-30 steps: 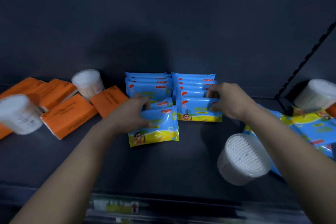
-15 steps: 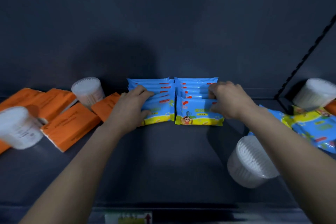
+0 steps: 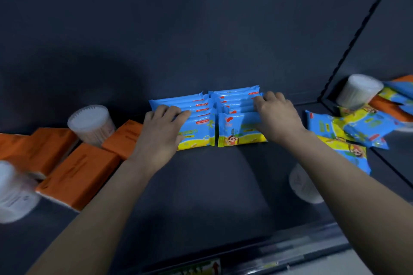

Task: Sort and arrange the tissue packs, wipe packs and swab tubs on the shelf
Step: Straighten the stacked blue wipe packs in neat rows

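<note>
Blue wipe packs [image 3: 237, 128], left hand [image 3: 161, 128] flat atop

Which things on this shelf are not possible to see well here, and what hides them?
Head view only:
- Near right tub: mostly behind the right forearm.
- Left-edge tub: blurred, cut by the frame.
- Left row: front pack half under the left hand.
- Right hand: grips or only presses the right row? Its back hides the thumb.
- Tissue pack print: too small.
</note>
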